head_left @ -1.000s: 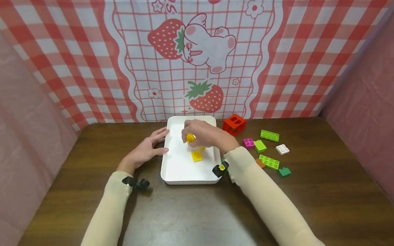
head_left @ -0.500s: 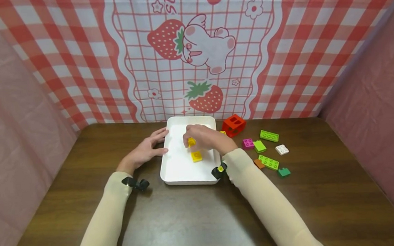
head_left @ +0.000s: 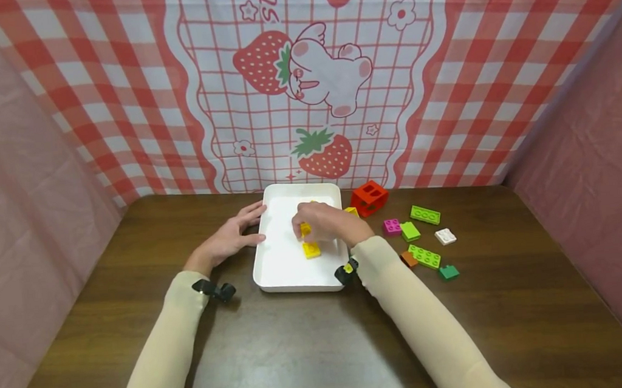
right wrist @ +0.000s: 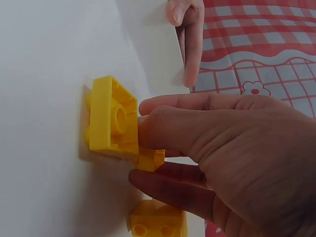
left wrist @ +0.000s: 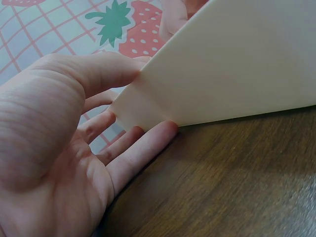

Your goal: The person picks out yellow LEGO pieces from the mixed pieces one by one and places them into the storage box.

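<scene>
In the head view my right hand point(head_left: 321, 222) is over the white tray point(head_left: 282, 278), pinching a small yellow toy brick point(head_left: 305, 228). Right beside that brick lies another yellow brick point(head_left: 312, 250). The right wrist view shows this brick point(right wrist: 101, 116) tipped on its side, its hollow underside facing the fingers. Partly hidden between thumb and fingers is the pinched brick point(right wrist: 150, 159). A further yellow brick point(right wrist: 158, 219) with studs sits below the fingers. My left hand point(head_left: 229, 236) rests its extended fingers and thumb against the tray's left side; the left wrist view shows the fingertips point(left wrist: 168, 129) touching its outer wall point(left wrist: 222, 74).
Right of the tray lie a red hollow block point(head_left: 370, 197), a yellow piece point(head_left: 351, 211), a magenta brick point(head_left: 392, 227), several lime bricks point(head_left: 424, 256), an orange piece point(head_left: 408, 259), a white brick point(head_left: 445, 236) and a dark green brick point(head_left: 449, 272). A checked cloth hangs behind the table.
My right hand has come slightly nearer and to the right, bringing the pinched brick close to the other yellow brick. The left hand stays at the tray's side.
</scene>
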`<state>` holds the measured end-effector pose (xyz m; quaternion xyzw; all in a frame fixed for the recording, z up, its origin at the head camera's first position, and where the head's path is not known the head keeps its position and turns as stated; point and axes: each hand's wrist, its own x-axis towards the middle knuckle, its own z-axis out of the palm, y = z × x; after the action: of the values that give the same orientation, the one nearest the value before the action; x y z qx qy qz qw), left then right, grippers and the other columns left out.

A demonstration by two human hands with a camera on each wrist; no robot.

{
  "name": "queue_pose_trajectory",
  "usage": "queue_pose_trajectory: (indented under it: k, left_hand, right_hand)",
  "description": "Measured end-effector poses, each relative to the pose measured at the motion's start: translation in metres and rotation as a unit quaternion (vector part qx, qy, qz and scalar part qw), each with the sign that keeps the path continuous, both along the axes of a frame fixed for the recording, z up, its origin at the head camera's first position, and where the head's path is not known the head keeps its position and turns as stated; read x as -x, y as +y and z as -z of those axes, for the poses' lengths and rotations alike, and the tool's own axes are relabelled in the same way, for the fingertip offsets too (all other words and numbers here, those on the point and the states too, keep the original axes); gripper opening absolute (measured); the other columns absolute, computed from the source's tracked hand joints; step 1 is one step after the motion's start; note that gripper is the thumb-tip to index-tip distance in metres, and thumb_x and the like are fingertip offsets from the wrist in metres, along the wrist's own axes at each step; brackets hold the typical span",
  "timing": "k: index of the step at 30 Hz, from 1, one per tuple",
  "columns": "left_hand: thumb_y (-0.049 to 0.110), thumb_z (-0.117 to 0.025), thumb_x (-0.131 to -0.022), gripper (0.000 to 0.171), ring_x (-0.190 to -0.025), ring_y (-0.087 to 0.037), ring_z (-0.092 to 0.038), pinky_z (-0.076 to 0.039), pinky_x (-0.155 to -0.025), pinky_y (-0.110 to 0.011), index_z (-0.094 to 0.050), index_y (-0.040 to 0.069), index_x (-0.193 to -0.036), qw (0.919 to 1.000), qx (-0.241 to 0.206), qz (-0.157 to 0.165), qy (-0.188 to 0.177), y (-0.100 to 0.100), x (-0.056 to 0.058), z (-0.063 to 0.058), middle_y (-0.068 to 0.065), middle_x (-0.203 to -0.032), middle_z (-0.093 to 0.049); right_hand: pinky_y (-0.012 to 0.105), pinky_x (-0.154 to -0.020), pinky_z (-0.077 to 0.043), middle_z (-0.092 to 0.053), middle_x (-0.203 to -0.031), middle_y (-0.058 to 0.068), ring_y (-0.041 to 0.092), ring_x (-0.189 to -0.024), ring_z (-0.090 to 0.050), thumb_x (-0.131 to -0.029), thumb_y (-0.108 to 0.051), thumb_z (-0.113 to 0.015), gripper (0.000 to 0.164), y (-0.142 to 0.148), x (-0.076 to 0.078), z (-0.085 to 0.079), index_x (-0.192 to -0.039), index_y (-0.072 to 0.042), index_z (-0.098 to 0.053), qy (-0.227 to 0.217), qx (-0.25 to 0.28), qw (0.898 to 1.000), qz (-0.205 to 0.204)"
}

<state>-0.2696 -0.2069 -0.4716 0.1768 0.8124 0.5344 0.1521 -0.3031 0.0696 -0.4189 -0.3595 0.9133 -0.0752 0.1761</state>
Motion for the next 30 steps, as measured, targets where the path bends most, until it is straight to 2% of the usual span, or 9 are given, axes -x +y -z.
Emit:
queue_pose_trajectory:
  k: [2, 4, 16, 24, 30]
  left_hand:
    - [0.012, -0.074, -0.109, 0.083, -0.172, -0.048, -0.03, -0.027, -0.14, -0.067, -0.029, 0.007, -0.178, 1.0, -0.001, 0.0, 0.0, 0.0, 0.0, 0.0, -0.013, -0.192, -0.011]
    - [0.011, -0.074, -0.109, 0.083, -0.172, -0.048, -0.03, -0.027, -0.14, -0.068, -0.029, 0.006, -0.178, 1.0, -0.002, 0.001, 0.001, -0.0001, -0.0002, -0.0002, -0.014, -0.192, -0.011]
    - [0.012, -0.074, -0.109, 0.084, -0.172, -0.05, -0.029, -0.026, -0.139, -0.069, -0.028, 0.006, -0.179, 1.0, -0.005, 0.001, -0.003, -0.0001, -0.0004, -0.0006, -0.014, -0.192, -0.011]
    - [0.012, -0.075, -0.109, 0.084, -0.172, -0.049, -0.029, -0.028, -0.139, -0.068, -0.029, 0.006, -0.178, 1.0, -0.005, -0.001, -0.006, 0.0008, -0.0005, -0.0011, -0.013, -0.192, -0.011]
    - [0.012, -0.075, -0.109, 0.084, -0.172, -0.049, -0.029, -0.027, -0.139, -0.068, -0.029, 0.006, -0.178, 1.0, -0.006, 0.001, -0.005, 0.0003, -0.0002, -0.0007, -0.013, -0.192, -0.011]
  right_hand:
    - [0.045, -0.114, -0.059, -0.07, -0.125, 0.009, 0.026, -0.113, -0.062, -0.104, -0.016, -0.083, 0.004, -0.0017, -0.0074, -0.0077, -0.106, -0.019, -0.083, -0.004, -0.008, 1.0, 0.003]
    - [0.044, -0.113, -0.059, -0.069, -0.124, 0.008, 0.025, -0.111, -0.061, -0.104, -0.014, -0.082, 0.006, -0.002, -0.0095, -0.0085, -0.104, -0.02, -0.083, 0.0, -0.013, 1.0, 0.0]
    - [0.039, -0.107, -0.058, -0.068, -0.123, 0.006, 0.024, -0.109, -0.06, -0.105, -0.017, -0.082, 0.006, -0.0011, -0.0063, -0.0064, -0.1, -0.021, -0.084, -0.016, -0.022, 1.0, -0.008]
    - [0.042, -0.113, -0.058, -0.068, -0.126, 0.007, 0.025, -0.113, -0.061, -0.105, -0.017, -0.082, 0.006, -0.0029, -0.0105, -0.0099, -0.1, -0.02, -0.084, -0.018, -0.025, 1.0, 0.007]
    - [0.041, -0.113, -0.058, -0.068, -0.125, 0.006, 0.023, -0.113, -0.061, -0.104, -0.017, -0.083, 0.005, -0.0026, -0.012, -0.0088, -0.1, -0.021, -0.084, -0.012, -0.029, 0.999, 0.011]
